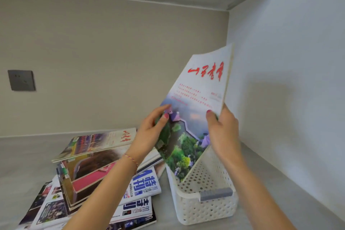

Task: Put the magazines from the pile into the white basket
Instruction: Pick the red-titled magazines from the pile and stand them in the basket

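A white magazine (201, 99) with red lettering and a landscape photo stands upright, its lower edge inside the white perforated basket (205, 209). My left hand (149, 132) grips its left edge, thumb on the cover. My right hand (222, 130) holds its right edge, thumb on the front and fingers behind. The pile of magazines (97, 173) lies fanned out on the grey shelf, left of the basket and under my left forearm.
The basket has a grey handle (216, 193) on its near end and stands close to the white side wall (289, 80). A grey wall socket (21, 80) sits on the back wall at left. A shelf board spans overhead.
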